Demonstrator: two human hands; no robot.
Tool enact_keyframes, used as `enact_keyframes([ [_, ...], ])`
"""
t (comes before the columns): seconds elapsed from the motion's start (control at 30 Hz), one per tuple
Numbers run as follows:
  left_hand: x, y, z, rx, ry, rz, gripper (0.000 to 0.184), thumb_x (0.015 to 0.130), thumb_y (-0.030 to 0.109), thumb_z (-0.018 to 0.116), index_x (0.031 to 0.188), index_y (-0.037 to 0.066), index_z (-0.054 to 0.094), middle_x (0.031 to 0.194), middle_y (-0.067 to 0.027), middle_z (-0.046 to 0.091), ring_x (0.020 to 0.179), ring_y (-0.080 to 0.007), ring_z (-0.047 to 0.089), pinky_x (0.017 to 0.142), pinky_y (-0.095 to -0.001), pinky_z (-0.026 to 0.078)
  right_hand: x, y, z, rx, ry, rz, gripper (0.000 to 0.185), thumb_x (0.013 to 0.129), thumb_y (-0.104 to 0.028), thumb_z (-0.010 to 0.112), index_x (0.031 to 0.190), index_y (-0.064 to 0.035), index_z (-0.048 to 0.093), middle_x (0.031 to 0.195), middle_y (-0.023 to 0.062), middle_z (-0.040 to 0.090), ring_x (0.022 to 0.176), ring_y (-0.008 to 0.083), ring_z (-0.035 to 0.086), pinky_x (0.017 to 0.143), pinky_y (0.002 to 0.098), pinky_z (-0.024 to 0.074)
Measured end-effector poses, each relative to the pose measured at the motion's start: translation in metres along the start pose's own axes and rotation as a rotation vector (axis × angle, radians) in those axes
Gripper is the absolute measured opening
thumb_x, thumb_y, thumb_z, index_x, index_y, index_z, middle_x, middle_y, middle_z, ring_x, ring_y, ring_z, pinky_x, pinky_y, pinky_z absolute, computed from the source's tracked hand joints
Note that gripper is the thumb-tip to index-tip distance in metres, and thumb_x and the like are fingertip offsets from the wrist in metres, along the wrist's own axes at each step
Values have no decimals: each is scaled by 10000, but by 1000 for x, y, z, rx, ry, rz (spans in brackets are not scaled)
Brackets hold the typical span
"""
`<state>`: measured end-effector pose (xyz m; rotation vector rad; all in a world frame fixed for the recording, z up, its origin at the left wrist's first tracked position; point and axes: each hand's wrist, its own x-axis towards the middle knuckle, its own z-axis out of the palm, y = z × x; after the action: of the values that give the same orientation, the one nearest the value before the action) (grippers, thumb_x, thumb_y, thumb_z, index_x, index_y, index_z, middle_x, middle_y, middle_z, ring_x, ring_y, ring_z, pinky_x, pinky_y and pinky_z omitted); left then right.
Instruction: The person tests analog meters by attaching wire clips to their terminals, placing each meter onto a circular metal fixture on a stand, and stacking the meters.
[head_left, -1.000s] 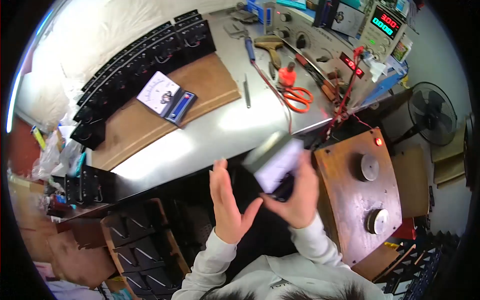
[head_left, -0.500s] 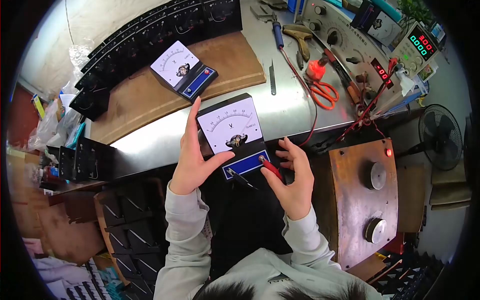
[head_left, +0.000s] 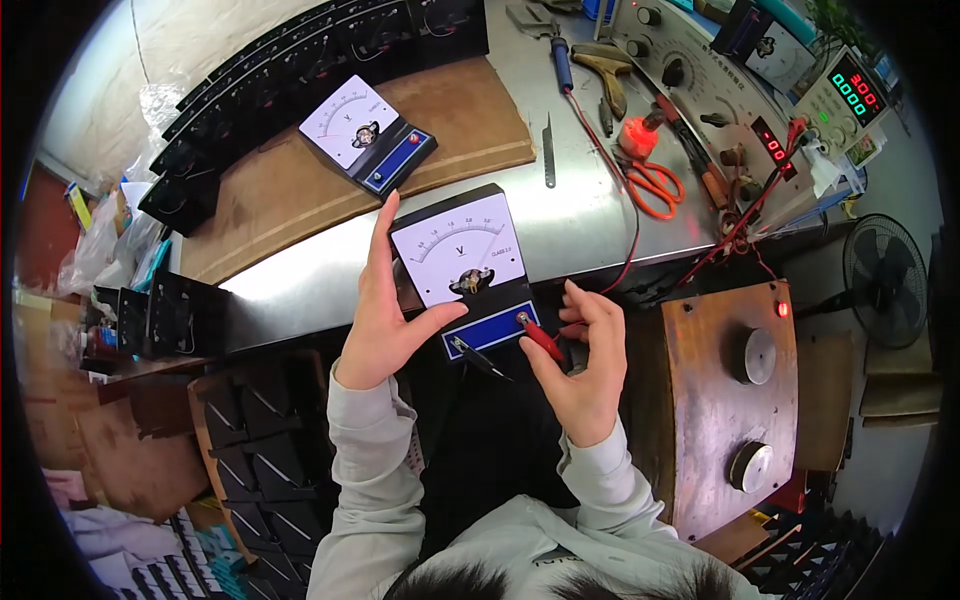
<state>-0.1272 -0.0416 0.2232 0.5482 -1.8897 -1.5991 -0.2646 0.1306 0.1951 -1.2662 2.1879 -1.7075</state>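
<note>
My left hand point(head_left: 376, 330) grips a voltmeter point(head_left: 462, 240) by its left side, thumb on the front and index finger along the edge. The meter has a white dial marked V, a black body and a blue terminal strip point(head_left: 490, 331). A red alligator clip point(head_left: 541, 341) sits on its right terminal and a black alligator clip point(head_left: 480, 357) on its left one. My right hand point(head_left: 588, 372) is beside the red clip, thumb and fingers apart around it; its thumb tip is close to the clip, and contact is hard to make out.
A second voltmeter point(head_left: 362, 135) lies on a brown board point(head_left: 475, 110), before a row of black housings point(head_left: 320, 55). To the right are a metal ruler point(head_left: 549, 155), orange scissors point(head_left: 655, 190), a red bottle point(head_left: 637, 138) and a power supply point(head_left: 838, 100). A metal box with two knobs point(head_left: 732, 400) stands right.
The view has shifted slightly. My right index finger has curled a little, while my left hand keeps its hold on the voltmeter. Both clips remain on the terminals.
</note>
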Motion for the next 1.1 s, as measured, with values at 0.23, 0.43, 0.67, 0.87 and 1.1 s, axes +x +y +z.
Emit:
enact_keyframes([
  [0.23,-7,-2,8,99,73,74,1126,792,-85,762,1632,109,38,1465,-191,455,1299,-277,561,1054,-407,490,-16,5,1,128,-23,197,379,805,-41,841,1106,-9,613,979,90,677,811,165,687,730,297,548],
  [0.43,-8,0,9,38,90,6,1166,762,-54,789,1636,130,40,1456,-172,474,1313,-276,534,1098,-406,429,-11,-4,0,128,3,144,274,846,-28,806,1055,-10,630,920,77,702,739,130,677,664,257,533],
  [0.67,-5,-2,3,16,33,53,1206,765,-92,802,1640,126,2,1478,-173,449,1310,-264,551,1057,-401,486,-7,6,-3,129,-27,8,181,809,27,808,870,-1,640,780,105,614,662,165,602,593,277,479],
  [0.87,-9,-31,-1,381,190,132,943,703,111,911,1472,-10,379,1327,-150,546,1227,-265,589,1025,-410,491,-28,17,-40,408,-1,249,167,982,42,585,1139,17,536,1025,110,673,795,110,625,710,239,534],
  [1.1,-143,40,-3,977,861,228,757,572,239,907,1207,20,558,1117,-152,570,1018,-337,568,913,-419,449,-56,-40,13,163,-519,-239,306,652,86,848,906,-11,708,787,86,670,674,209,590,592,299,446],
])
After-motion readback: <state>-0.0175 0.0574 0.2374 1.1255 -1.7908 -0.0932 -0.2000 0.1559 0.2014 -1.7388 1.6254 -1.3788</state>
